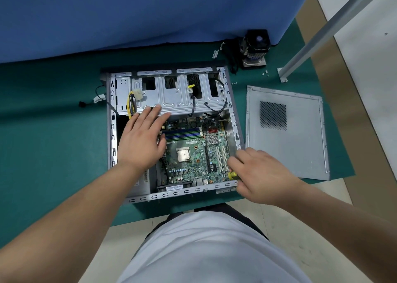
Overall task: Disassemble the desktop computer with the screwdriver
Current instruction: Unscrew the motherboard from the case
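The open desktop computer case [171,132] lies mid-frame on the green bench [53,143], motherboard [193,151] exposed. The left hand [141,136] rests flat, fingers straight, on the drive cage [178,93]. The right hand [260,175] grips a yellow-handled screwdriver [232,174] at the case's lower right corner; the side panel [285,132] lies right
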The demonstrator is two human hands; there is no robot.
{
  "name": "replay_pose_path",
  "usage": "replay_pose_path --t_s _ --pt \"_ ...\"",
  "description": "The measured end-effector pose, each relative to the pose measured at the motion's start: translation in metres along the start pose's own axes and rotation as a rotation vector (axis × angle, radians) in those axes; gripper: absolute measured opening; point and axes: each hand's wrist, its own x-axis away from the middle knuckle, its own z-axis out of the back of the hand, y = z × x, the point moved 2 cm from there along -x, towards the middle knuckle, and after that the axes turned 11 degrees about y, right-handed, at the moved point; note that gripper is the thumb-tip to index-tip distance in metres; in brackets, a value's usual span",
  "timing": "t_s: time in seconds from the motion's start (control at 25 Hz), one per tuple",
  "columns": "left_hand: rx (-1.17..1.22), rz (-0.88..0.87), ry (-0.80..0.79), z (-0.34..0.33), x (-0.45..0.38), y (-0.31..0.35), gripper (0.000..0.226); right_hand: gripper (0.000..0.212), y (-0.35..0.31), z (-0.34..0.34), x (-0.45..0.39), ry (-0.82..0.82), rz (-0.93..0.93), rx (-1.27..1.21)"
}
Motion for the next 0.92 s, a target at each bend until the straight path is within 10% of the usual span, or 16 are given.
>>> replay_pose_path --t_s 0.92 --pt "0.013 0.012 -0.004 0.003 0.0 0.002 0.065 0.033 -0.006 -0.002 0.002 0.027 -0.105 -0.197"
